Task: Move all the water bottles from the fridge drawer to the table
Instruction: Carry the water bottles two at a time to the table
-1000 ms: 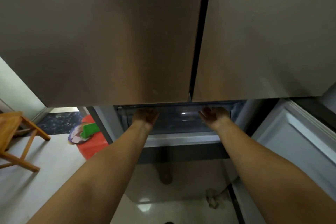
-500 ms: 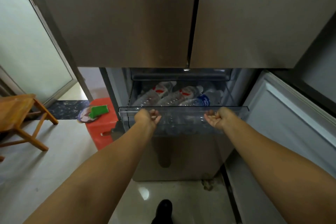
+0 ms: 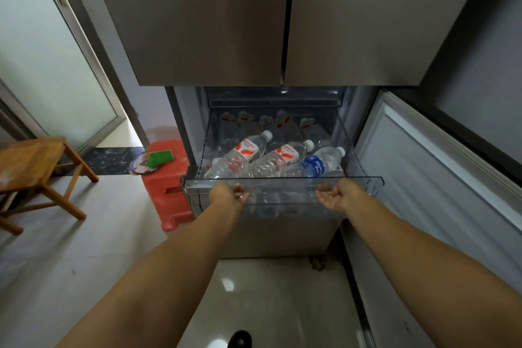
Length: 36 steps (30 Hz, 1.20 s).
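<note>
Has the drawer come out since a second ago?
Yes. The drawer has slid out toward the person from under the fridge doors, exposing the bottles.

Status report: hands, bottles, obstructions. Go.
Left hand grips the drawer front lip; right hand palm-up under it, grip unclear. Water bottles all lying inside. Nothing blocking them.

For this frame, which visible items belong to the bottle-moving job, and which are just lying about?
Job items: clear fridge drawer, pulled out; two red-label bottles; blue-label bottle; left hand and right hand at the drawer's front edge.

Bystanders: wooden stool; red plastic stool; green sponge on it.
</note>
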Each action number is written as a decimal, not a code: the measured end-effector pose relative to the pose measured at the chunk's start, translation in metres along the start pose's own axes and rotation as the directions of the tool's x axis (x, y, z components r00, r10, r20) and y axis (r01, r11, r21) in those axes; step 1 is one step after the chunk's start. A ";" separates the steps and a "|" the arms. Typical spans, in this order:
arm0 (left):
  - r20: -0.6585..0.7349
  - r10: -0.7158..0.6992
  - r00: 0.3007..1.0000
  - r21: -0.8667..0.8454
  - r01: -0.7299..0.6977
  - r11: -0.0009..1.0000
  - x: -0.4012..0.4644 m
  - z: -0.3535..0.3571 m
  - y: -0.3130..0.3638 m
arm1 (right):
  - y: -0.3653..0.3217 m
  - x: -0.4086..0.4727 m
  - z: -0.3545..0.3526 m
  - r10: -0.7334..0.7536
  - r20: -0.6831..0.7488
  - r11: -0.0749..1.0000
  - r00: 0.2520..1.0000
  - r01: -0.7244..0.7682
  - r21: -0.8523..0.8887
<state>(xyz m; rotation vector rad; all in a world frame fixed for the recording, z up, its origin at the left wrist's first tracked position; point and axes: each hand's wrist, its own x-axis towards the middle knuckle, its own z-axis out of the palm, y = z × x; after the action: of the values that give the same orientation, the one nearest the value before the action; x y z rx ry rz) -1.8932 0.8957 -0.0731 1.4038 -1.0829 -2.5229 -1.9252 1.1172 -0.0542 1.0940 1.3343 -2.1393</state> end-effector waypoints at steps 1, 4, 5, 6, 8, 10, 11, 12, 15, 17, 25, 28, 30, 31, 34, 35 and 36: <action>-0.014 0.005 1.000 0.004 -0.005 1.000 -0.002 0.000 0.000 | 0.002 0.000 0.000 -0.004 -0.002 1.000 1.000 0.004 -0.005; -0.014 0.004 1.000 0.009 -0.004 1.000 0.000 -0.002 -0.002 | 0.005 -0.004 -0.001 -0.036 -0.014 0.999 0.999 0.036 -0.022; -0.007 -0.002 1.000 0.016 0.002 1.000 0.004 -0.003 -0.003 | 0.005 -0.005 -0.002 -0.044 -0.014 0.999 0.999 0.043 -0.022; 0.002 -0.019 1.000 0.031 0.019 0.999 0.007 -0.003 -0.002 | 0.004 -0.004 -0.003 -0.045 -0.013 0.998 0.999 0.045 -0.032; 0.006 -0.069 0.998 0.121 0.068 0.990 0.010 -0.003 0.002 | -0.002 0.000 -0.006 -0.015 -0.002 0.996 1.000 0.015 -0.087; 0.062 -0.178 0.982 0.294 0.152 0.944 0.001 -0.002 0.006 | -0.010 0.000 -0.013 0.025 -0.010 0.947 1.000 -0.027 -0.320; 0.118 -0.270 0.955 0.432 0.196 0.880 -0.008 -0.001 0.008 | -0.014 -0.001 -0.018 0.041 -0.015 0.867 0.999 -0.043 -0.497; 0.179 -0.370 0.912 0.595 0.199 0.779 -0.018 0.003 0.011 | -0.018 -0.005 -0.021 0.058 -0.014 0.745 0.998 -0.053 -0.665; 0.319 -0.485 0.814 0.870 -0.048 0.491 -0.039 0.030 0.024 | -0.042 -0.022 -0.015 0.101 0.049 0.491 0.994 -0.006 -0.871; 0.436 -0.336 0.835 0.857 -0.271 0.438 -0.037 0.060 0.034 | -0.061 -0.028 0.000 -0.028 0.127 0.544 0.991 0.122 -0.830; 0.658 -0.093 0.747 0.696 -0.650 -0.305 0.034 0.123 0.027 | -0.063 0.019 0.057 -0.313 0.047 0.550 0.949 0.222 -0.805; 0.648 -0.212 0.731 0.677 -0.681 -0.280 0.055 0.123 0.019 | -0.054 0.052 0.069 -0.178 -0.034 0.683 0.984 0.098 -0.724; 0.620 -0.291 0.729 0.675 -0.684 -0.276 0.072 0.127 0.016 | -0.047 0.065 0.077 -0.113 -0.085 0.770 0.990 0.033 -0.637; 0.613 -0.309 0.727 0.668 -0.686 -0.288 0.083 0.130 0.013 | -0.044 0.061 0.083 -0.116 -0.083 0.774 0.990 0.037 -0.632; 0.588 -0.293 0.754 0.687 -0.657 -0.310 0.098 0.137 0.004 | -0.038 0.072 0.087 -0.208 -0.157 0.758 0.966 0.058 -0.650; 0.591 -0.271 0.760 0.689 -0.650 -0.319 0.099 0.138 0.002 | -0.035 0.075 0.087 -0.210 -0.192 0.790 0.959 0.050 -0.611; 0.595 -0.243 0.766 0.693 -0.642 -0.328 0.098 0.137 0.000 | -0.034 0.078 0.085 -0.201 -0.221 0.821 0.954 0.041 -0.569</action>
<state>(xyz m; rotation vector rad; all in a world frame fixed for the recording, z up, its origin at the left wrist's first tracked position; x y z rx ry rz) -2.0555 0.9350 -0.0976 -0.1695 -3.5730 -1.0037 -2.0309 1.0645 -0.0756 1.0867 2.0420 -1.5247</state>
